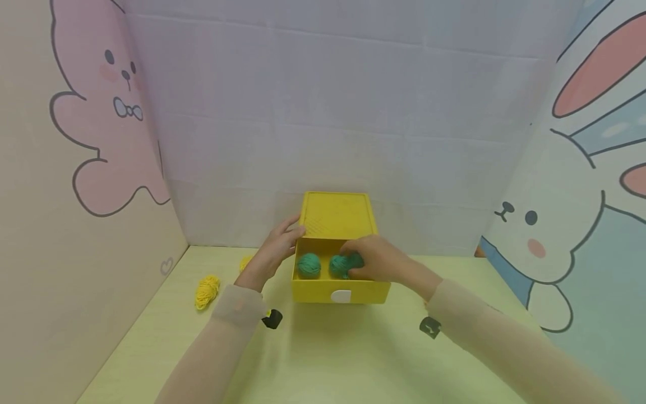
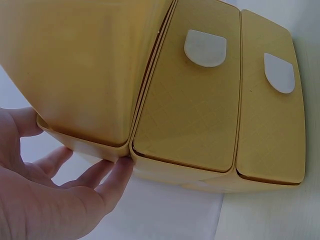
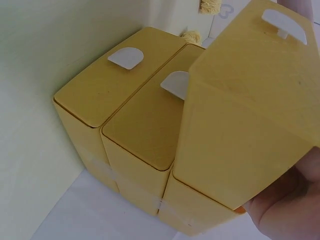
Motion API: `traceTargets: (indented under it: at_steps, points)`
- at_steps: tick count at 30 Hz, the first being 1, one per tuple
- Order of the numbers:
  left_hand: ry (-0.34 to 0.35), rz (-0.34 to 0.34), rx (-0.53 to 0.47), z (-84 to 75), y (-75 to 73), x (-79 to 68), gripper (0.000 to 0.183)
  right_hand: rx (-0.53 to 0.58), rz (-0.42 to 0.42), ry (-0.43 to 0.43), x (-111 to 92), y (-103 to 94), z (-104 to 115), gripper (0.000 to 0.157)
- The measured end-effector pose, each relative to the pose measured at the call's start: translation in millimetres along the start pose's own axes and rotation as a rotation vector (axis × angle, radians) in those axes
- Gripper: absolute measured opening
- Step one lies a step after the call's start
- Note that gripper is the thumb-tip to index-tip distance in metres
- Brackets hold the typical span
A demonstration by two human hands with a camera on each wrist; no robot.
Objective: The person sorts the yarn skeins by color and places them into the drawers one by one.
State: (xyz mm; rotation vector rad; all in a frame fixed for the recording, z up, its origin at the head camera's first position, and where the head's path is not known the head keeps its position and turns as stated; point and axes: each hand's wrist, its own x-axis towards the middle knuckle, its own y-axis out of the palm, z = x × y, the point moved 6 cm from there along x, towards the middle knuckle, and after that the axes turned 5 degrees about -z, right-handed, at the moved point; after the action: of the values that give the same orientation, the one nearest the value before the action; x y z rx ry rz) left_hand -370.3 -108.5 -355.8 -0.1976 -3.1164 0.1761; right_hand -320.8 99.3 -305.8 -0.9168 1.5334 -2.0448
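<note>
A yellow drawer box (image 1: 339, 216) stands against the back wall with its top drawer (image 1: 315, 292) pulled out. Inside the drawer lie green yarn balls, one at the left (image 1: 309, 265) and another (image 1: 338, 267) near the middle. My right hand (image 1: 381, 259) reaches in from the right, thumb and fingers around a further green yarn ball (image 1: 355, 260) that it partly covers. In the right wrist view the drawer front hides that hold. My left hand (image 2: 55, 190) rests against the box's left side, thumb by the top edge, with fingertips (image 2: 120, 175) touching the side wall.
Two lower drawers (image 2: 190, 100) are closed, each with a white tab (image 2: 206, 48). A yellow yarn bundle (image 1: 207, 292) lies on the table at the left, and more yellow yarn (image 1: 245, 263) shows behind my left wrist. Walls with cartoon animals enclose the table (image 1: 333, 359).
</note>
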Motion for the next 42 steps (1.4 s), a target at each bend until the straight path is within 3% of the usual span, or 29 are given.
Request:
traceTargets:
  at_steps: [6, 13, 23, 32, 42]
  points:
    - [0.0, 0.0, -0.002, -0.6, 1.2, -0.9, 0.06, 0.04, -0.024, -0.002, -3, -4.3, -2, 0.032]
    - [0.01, 0.012, -0.008, -1.2, 1.5, -0.2, 0.061, 0.122, -0.077, 0.039, -13, -29.3, -4, 0.032]
    - [-0.03, 0.024, -0.016, -1.3, -2.0, 3.0, 0.062, 0.228, -0.181, 0.099, -48, -58.2, -25, 0.03]
    - [-0.024, 0.013, -0.012, -1.3, -2.0, 2.7, 0.061, 0.187, -0.169, 0.223, -86, -40.8, -49, 0.026]
    - [-0.009, 0.0, -0.005, 0.3, -1.4, 2.1, 0.061, 0.244, 0.0, 0.269, -111, -10.0, -39, 0.027]
